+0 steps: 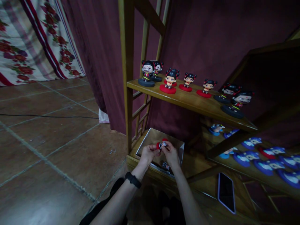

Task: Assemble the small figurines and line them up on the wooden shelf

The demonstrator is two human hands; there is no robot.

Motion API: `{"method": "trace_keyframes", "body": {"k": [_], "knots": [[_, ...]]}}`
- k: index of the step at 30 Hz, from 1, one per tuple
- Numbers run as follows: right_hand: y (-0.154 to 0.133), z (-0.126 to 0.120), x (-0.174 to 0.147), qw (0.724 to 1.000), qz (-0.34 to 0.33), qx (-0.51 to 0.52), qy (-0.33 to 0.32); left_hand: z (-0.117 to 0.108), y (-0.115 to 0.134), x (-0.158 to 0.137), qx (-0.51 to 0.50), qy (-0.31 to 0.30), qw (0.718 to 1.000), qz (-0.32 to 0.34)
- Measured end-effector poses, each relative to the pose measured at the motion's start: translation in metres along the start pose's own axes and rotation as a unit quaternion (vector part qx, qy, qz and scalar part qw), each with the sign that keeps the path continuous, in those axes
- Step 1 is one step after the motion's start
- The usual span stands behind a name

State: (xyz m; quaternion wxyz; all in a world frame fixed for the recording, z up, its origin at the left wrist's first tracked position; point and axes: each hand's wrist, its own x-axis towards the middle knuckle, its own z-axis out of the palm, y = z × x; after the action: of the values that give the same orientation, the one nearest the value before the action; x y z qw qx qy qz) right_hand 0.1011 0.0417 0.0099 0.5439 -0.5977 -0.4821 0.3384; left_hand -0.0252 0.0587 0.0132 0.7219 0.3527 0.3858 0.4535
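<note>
Over a shallow white-edged box (146, 142) on the low shelf, both my hands hold one small red, black and white figurine (162, 145) between them. My left hand (150, 153), with a black band on its wrist, pinches its red part. On the other side of it are the closed fingers of my right hand (171, 153). Part of the figurine is hidden by my fingers. Another small dark figurine (166, 165) lies inside the box, below my right hand.
Several black-haired figurines on red or black bases (168, 89) stand along the wooden shelf (187, 101) above the box. Blue-based figurines (245, 157) fill a shelf at the right. A phone (226, 192) lies at lower right. A cable (47, 116) crosses the tiled floor.
</note>
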Motion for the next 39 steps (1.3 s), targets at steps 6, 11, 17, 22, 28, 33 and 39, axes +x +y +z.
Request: {"method": "trace_keyframes", "body": {"k": [6,11,17,22,28,33,39], "knots": [[-0.002,0.001,-0.005,0.999,-0.023,-0.048,0.001,-0.002,-0.002,-0.002,-0.029,0.019,0.999,-0.023],[0.003,0.003,-0.005,0.998,-0.036,-0.050,0.017,0.002,-0.004,-0.003,-0.031,0.031,0.999,-0.013],[0.001,0.001,-0.006,0.997,-0.042,-0.069,-0.001,0.001,-0.001,-0.004,-0.032,0.016,0.999,-0.014],[-0.002,0.000,-0.007,0.997,-0.045,-0.061,-0.021,-0.004,0.003,-0.005,-0.029,0.013,0.999,-0.041],[-0.009,-0.004,-0.009,0.994,-0.054,-0.084,-0.043,-0.008,0.006,-0.005,-0.016,0.002,0.998,-0.054],[-0.010,-0.002,-0.011,0.991,-0.066,-0.107,-0.036,-0.013,0.003,-0.003,0.002,0.003,0.999,-0.053],[-0.008,0.001,-0.012,0.990,-0.077,-0.117,-0.032,-0.012,0.001,-0.003,0.002,0.018,0.998,-0.053]]}}
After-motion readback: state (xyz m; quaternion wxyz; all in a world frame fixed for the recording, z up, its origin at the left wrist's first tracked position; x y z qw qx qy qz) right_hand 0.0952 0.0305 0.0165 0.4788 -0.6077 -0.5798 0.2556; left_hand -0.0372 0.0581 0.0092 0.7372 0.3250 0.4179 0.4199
